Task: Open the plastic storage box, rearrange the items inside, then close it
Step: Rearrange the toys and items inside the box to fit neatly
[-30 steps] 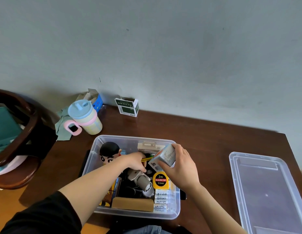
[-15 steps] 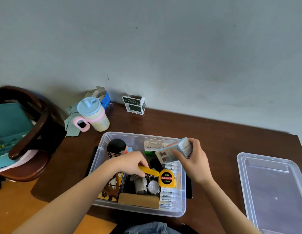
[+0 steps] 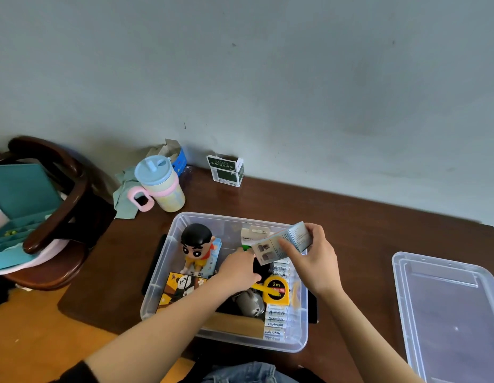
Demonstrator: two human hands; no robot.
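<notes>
- The box (image 3: pixel 157 294) sits open on the table (image 3: pixel 350 217) in front of me, its lid (image 3: pixel 450 313) lying flat on the table well off to my right.
- My right hand (image 3: pixel 314 266) grips a small grey carton (image 3: pixel 281 244), thumb on its face and fingers curled over its far end, holding it tilted above the box's far right part.
- My left hand (image 3: pixel 240 269) is down inside the box, near the middle; I cannot tell whether its fingers hold anything, as they are hidden behind the hand.
- Just by that hand lies a yellow tape measure (image 3: pixel 276 290), its yellow strip sticking out toward my left hand.
- A figurine (image 3: pixel 197 248) stands in the box's far left corner, with a panda card (image 3: pixel 182 286) in front of it.
- Battery packs (image 3: pixel 276 322) line the right wall, and a tan block (image 3: pixel 232 324) lies along the near wall.
- A cup (image 3: pixel 161 183) stands on the table beyond the box.
</notes>
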